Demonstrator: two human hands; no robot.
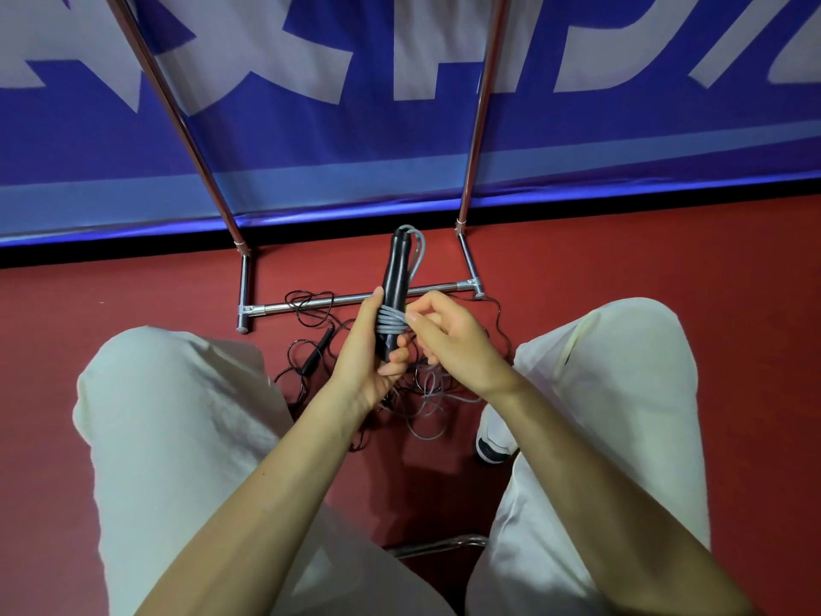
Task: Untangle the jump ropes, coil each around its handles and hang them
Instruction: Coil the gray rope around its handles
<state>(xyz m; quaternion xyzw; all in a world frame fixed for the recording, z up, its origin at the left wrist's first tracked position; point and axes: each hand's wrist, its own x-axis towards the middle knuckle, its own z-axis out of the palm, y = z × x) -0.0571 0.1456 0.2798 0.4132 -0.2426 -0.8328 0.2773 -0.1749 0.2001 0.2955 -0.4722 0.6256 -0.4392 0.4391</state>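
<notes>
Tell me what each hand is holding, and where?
Left hand grips the black handles at their lower end. Right hand pinches the grey rope beside the coils.

- The black handles (393,277) stand upright, side by side, with grey rope (391,324) wound around their middle.
- The loose grey rope lies on the floor, mixed with a thin black rope (306,311).

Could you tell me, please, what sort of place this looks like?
Probably a sports hall or gym: a red floor, a big blue banner along the wall behind a metal rack, and jump ropes lying loose on the floor.
</notes>
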